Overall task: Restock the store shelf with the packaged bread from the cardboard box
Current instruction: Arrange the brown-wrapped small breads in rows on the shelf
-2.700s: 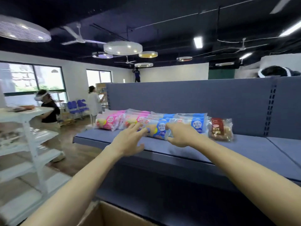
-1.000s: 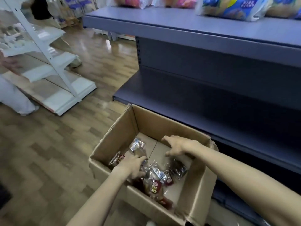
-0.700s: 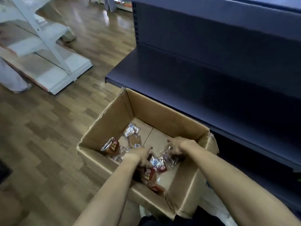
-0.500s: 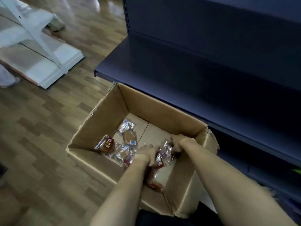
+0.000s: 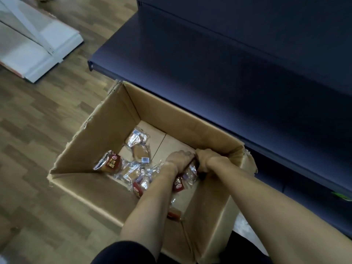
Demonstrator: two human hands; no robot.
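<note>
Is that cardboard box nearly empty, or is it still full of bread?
Nearly empty. The cardboard box shows bare floor inside, with a few bread packets scattered on its bottom, well below the rim.

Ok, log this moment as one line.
stage: picking | both hands grip bread packet inside cardboard box | shelf beside box

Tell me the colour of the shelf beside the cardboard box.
Dark navy blue shelf; the head view, the only one, shows it.
</note>
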